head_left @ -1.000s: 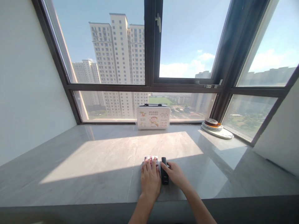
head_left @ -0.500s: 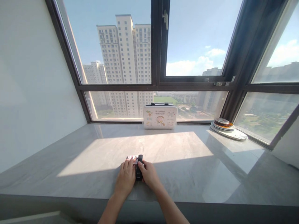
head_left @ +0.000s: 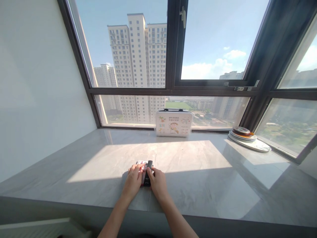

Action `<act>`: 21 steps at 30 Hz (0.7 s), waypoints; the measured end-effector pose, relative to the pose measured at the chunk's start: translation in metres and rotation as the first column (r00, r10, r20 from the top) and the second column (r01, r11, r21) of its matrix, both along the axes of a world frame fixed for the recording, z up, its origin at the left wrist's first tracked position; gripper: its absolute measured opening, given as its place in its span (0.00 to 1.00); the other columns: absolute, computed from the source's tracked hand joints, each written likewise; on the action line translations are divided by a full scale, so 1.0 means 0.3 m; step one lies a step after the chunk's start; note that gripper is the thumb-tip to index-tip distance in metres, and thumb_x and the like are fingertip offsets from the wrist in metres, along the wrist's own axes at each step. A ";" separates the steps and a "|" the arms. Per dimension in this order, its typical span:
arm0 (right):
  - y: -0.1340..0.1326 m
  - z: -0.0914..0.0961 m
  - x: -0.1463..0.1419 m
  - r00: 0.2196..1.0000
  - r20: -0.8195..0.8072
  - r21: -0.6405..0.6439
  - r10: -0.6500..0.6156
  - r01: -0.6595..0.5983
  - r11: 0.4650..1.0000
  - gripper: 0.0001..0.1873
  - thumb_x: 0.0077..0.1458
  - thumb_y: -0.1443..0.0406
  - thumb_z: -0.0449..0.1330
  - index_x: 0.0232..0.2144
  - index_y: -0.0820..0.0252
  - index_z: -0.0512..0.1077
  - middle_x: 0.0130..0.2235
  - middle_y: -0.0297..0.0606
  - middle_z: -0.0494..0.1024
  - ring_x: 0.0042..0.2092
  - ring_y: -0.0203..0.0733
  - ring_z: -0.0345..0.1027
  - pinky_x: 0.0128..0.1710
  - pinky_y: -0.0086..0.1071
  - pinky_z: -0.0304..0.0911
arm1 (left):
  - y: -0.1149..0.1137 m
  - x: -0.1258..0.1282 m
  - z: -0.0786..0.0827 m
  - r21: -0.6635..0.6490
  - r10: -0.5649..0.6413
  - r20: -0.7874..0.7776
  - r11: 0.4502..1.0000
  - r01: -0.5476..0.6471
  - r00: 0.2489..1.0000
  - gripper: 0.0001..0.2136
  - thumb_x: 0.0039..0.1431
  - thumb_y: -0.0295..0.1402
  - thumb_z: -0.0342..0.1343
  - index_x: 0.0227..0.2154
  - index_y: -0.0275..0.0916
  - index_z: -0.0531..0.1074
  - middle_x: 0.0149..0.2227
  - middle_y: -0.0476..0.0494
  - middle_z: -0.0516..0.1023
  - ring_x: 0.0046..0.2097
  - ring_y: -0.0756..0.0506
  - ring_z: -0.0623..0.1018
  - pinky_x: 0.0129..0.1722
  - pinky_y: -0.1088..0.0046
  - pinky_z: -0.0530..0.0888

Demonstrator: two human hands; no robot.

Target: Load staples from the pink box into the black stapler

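Observation:
On the grey stone window ledge (head_left: 198, 185) lie a small flat red-and-white pack (head_left: 141, 164) and a narrow black device (head_left: 148, 172), side by side. My left hand (head_left: 133, 181) rests on the pack with its fingers curled over it. My right hand (head_left: 157, 183) presses against the right side of the black device, fingers bent around it. Both things are partly hidden under my hands, so I cannot read what they are.
A white printed case with a black handle (head_left: 173, 123) stands against the window at the back. A stack of plates (head_left: 247, 138) sits at the back right. A white wall (head_left: 37, 99) closes the left side. Dark window frames (head_left: 173, 89) rise behind.
The view has swung so the hands now sit left of centre. The black device has come up against the pack, and my right hand has closed in on it.

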State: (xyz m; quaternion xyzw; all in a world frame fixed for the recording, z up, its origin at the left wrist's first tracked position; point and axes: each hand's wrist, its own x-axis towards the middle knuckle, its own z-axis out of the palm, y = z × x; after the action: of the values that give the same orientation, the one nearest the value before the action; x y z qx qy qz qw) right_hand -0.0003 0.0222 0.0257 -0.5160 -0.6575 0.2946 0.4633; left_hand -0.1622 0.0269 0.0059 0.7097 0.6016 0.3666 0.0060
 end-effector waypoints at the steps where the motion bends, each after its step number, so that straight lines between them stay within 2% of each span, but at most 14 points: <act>1: -0.001 -0.001 -0.001 1.000 0.001 -0.001 -0.002 0.002 1.000 0.29 0.66 0.45 0.47 0.30 0.58 0.76 0.26 0.37 0.78 0.28 0.41 0.69 0.27 0.29 0.54 | 0.002 -0.001 -0.001 0.001 0.001 0.015 1.000 -0.001 1.000 0.18 0.68 0.30 0.42 0.55 0.46 0.70 0.55 0.45 0.75 0.56 0.44 0.73 0.58 0.63 0.69; 3: -0.005 0.001 -0.004 1.000 0.006 -0.008 -0.005 0.005 1.000 0.29 0.66 0.45 0.47 0.34 0.58 0.77 0.27 0.38 0.78 0.29 0.42 0.69 0.28 0.30 0.55 | 0.006 -0.001 -0.004 0.006 -0.004 0.037 1.000 0.003 0.999 0.18 0.67 0.30 0.43 0.55 0.46 0.70 0.55 0.45 0.75 0.57 0.44 0.73 0.59 0.64 0.69; 5: -0.012 0.004 -0.005 1.000 0.002 -0.031 -0.031 0.031 0.999 0.28 0.67 0.45 0.47 0.42 0.58 0.77 0.28 0.37 0.78 0.29 0.43 0.70 0.29 0.30 0.56 | 0.012 -0.004 -0.007 0.015 0.007 0.071 1.000 -0.008 0.997 0.18 0.67 0.29 0.43 0.56 0.45 0.70 0.56 0.45 0.75 0.59 0.45 0.73 0.60 0.65 0.69; 8: -0.025 0.008 0.013 0.990 -0.041 -0.040 -0.137 0.135 0.990 0.28 0.69 0.48 0.43 0.53 0.58 0.71 0.30 0.37 0.78 0.32 0.44 0.70 0.31 0.31 0.57 | 0.010 -0.017 -0.009 0.014 0.072 0.177 0.997 -0.076 0.982 0.21 0.66 0.27 0.42 0.58 0.43 0.67 0.57 0.45 0.76 0.59 0.47 0.74 0.60 0.67 0.70; 10: -0.034 0.006 0.054 0.980 -0.042 -0.027 -0.193 0.192 0.981 0.26 0.70 0.51 0.42 0.54 0.58 0.70 0.31 0.38 0.78 0.33 0.44 0.71 0.33 0.32 0.58 | -0.007 -0.023 -0.002 0.004 0.132 0.263 0.990 -0.138 0.956 0.21 0.67 0.28 0.40 0.59 0.42 0.65 0.57 0.45 0.76 0.59 0.47 0.74 0.59 0.67 0.71; 13: -0.042 -0.005 0.168 0.978 0.022 -0.025 -0.209 0.210 0.977 0.22 0.68 0.55 0.45 0.53 0.58 0.70 0.30 0.37 0.76 0.33 0.44 0.70 0.34 0.32 0.58 | -0.060 -0.001 0.029 0.053 0.201 0.327 0.972 -0.230 0.923 0.18 0.69 0.32 0.40 0.57 0.43 0.66 0.57 0.44 0.75 0.60 0.44 0.73 0.60 0.63 0.71; 15: -0.046 -0.014 0.268 0.974 0.055 -0.025 -0.218 0.220 0.975 0.21 0.66 0.57 0.46 0.52 0.57 0.71 0.30 0.36 0.76 0.33 0.44 0.70 0.34 0.32 0.58 | -0.101 0.041 0.061 0.122 0.170 0.276 0.970 -0.210 0.946 0.18 0.69 0.35 0.42 0.57 0.43 0.66 0.58 0.43 0.74 0.61 0.42 0.71 0.61 0.60 0.69; 17: -0.052 -0.022 0.366 0.969 0.075 -0.018 -0.235 0.237 0.971 0.20 0.64 0.58 0.47 0.51 0.57 0.72 0.31 0.36 0.76 0.34 0.44 0.70 0.34 0.32 0.58 | -0.132 0.096 0.094 0.159 0.094 0.145 0.980 -0.117 0.985 0.19 0.67 0.37 0.46 0.59 0.44 0.65 0.61 0.43 0.71 0.63 0.40 0.68 0.64 0.56 0.65; 19: -0.062 -0.027 0.442 0.965 0.086 -0.013 -0.247 0.249 0.968 0.20 0.63 0.59 0.47 0.50 0.58 0.72 0.31 0.37 0.76 0.34 0.44 0.70 0.34 0.31 0.58 | -0.146 0.151 0.117 0.151 0.043 -0.003 0.988 -0.042 0.999 0.22 0.65 0.38 0.49 0.61 0.45 0.63 0.64 0.43 0.68 0.67 0.39 0.63 0.68 0.53 0.58; 21: -0.073 -0.029 0.487 0.965 0.089 -0.007 -0.248 0.250 0.968 0.20 0.62 0.60 0.47 0.49 0.59 0.72 0.32 0.37 0.76 0.34 0.44 0.70 0.34 0.31 0.58 | -0.141 0.192 0.123 0.139 0.059 -0.103 0.989 -0.044 0.993 0.25 0.64 0.38 0.52 0.64 0.46 0.60 0.67 0.43 0.64 0.69 0.37 0.58 0.70 0.50 0.52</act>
State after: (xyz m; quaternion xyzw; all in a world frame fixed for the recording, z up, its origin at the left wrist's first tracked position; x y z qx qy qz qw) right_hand 0.1456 0.0004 0.0170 -0.6110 -0.6044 0.2173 0.4627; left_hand -0.1045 -0.0152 0.0427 0.7113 0.5927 0.3683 -0.0841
